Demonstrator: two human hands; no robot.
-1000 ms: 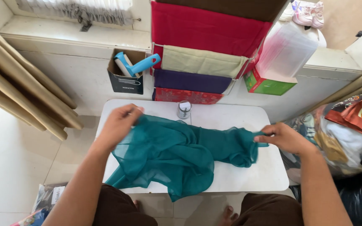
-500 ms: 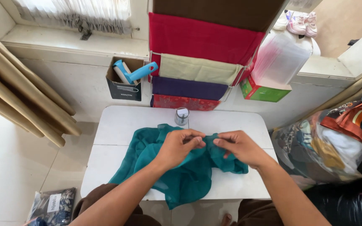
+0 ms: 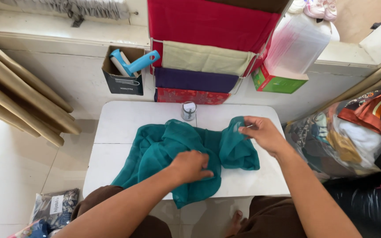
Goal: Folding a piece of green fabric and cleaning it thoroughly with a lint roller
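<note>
your left hand [image 3: 190, 165] presses closed fingers onto the teal cloth [image 3: 177, 152] spread across the white table [image 3: 111, 128]; your right hand [image 3: 261, 132] pinches its raised right edge. behind the cloth stands a small jar [image 3: 188, 110]. past the table: a dark box [image 3: 123, 77] holding a blue roller [image 3: 137, 64] on the left, folded fabrics [image 3: 199, 57] in the middle, a green carton [image 3: 276, 82] on the right. a bag of clothes [image 3: 349, 136] sits right of the table.
</note>
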